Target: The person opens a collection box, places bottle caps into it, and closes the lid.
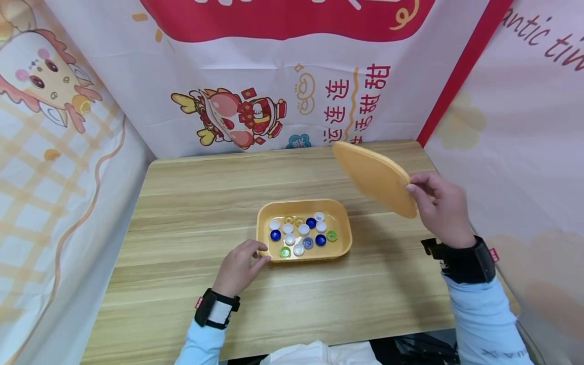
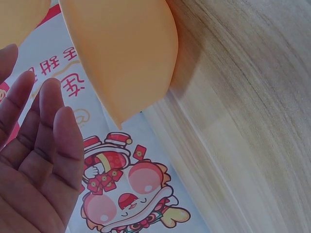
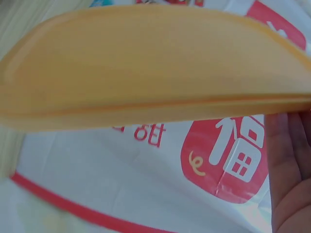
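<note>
A yellow-orange rectangular box [image 1: 339, 246] stands uncovered on the wooden table, holding several small round pieces [image 1: 303, 230] in white, blue, green and yellow. At its near left corner is my left hand [image 1: 238, 267], thumb and forefinger right at the rim. The left wrist view shows this hand [image 2: 39, 160] with loosely extended fingers beside the box wall [image 2: 126, 53]. My right hand [image 1: 442, 208] pinches the edge of a matching flat lid [image 1: 374, 177], held tilted in the air to the right of the box. That lid [image 3: 155, 63] spans the right wrist view.
The wooden table [image 1: 182, 218] reaches back to a printed cloth wall [image 1: 246, 56]. More printed cloth [image 1: 515, 152] hangs close along the right side, and another panel [image 1: 59, 177] on the left. The person's body is at the near table edge.
</note>
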`<state>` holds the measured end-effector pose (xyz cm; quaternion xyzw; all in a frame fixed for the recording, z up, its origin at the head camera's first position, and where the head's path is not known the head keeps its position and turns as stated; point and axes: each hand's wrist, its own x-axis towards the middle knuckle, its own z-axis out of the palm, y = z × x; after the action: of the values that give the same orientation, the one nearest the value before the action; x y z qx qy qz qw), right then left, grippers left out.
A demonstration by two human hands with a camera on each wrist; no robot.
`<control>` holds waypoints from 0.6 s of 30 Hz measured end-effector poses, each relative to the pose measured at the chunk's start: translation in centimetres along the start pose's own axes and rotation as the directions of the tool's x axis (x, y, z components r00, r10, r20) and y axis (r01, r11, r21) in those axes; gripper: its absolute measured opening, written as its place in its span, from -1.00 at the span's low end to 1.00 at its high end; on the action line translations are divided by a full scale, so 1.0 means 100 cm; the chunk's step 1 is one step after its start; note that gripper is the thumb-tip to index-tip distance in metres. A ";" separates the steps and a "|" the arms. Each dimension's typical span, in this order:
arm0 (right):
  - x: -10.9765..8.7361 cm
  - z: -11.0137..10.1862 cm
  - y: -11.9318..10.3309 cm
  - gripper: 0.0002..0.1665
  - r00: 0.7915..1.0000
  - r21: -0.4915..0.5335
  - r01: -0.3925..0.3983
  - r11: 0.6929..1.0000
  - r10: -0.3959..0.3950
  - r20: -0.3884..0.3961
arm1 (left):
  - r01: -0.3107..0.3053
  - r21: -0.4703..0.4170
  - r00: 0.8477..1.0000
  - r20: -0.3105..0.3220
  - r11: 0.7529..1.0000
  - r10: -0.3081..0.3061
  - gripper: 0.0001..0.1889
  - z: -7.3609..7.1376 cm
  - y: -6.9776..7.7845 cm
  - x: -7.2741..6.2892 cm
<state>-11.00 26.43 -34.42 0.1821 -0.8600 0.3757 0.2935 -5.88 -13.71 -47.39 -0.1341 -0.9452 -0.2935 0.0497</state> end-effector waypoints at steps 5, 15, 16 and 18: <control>-0.001 0.004 -0.001 -0.89 0.978 0.279 -0.078 0.957 0.127 -0.163 | -0.006 0.005 1.000 0.001 1.000 0.006 -0.78 0.001 0.001 0.000; -0.013 0.044 -0.016 -0.93 0.781 0.914 -0.085 0.396 0.597 -0.186 | -0.033 -0.017 0.999 -0.030 0.999 0.032 -0.72 0.005 0.001 0.000; -0.016 0.049 -0.016 -0.93 0.765 0.931 -0.078 0.356 0.620 -0.173 | -0.040 -0.012 0.999 -0.038 0.999 0.040 -0.69 0.005 0.001 0.000; -0.023 0.059 -0.016 -0.92 0.735 0.952 -0.073 0.297 0.661 -0.150 | -0.057 -0.003 0.997 -0.059 0.998 0.057 -0.62 0.005 0.002 0.001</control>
<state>-10.55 21.11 -38.24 -0.0135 -0.4132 0.8707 0.2665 -5.93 -13.28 -47.71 -0.1523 -0.9384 -0.2980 0.0857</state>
